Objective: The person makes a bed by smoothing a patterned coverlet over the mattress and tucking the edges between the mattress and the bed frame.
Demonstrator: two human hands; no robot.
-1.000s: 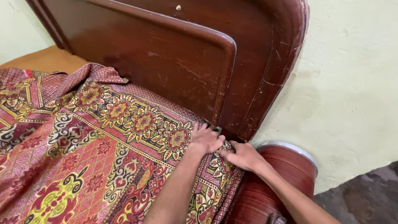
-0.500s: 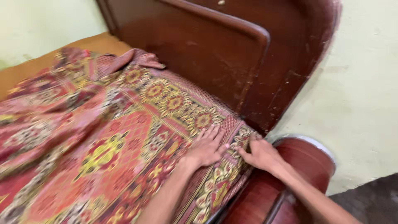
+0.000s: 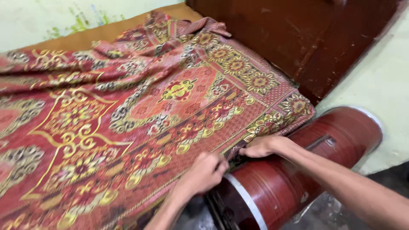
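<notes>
Red and gold patterned bedspread (image 3: 128, 115) lies rumpled across a bed, its near edge hanging beside a dark red cylindrical drum (image 3: 294, 170) with a pale metal band. At that edge the left hand (image 3: 204, 172) is curled into a loose fist, gripping the cloth's border; the right hand (image 3: 260, 147), fingers pressed together, pinches the same border just beside it, resting against the top of the drum. A dark wooden headboard (image 3: 315, 38) rises at the far end, touching the spread's corner. An orange-brown mattress (image 3: 98, 34) shows past the cloth, against a pale green wall (image 3: 42, 17).
</notes>
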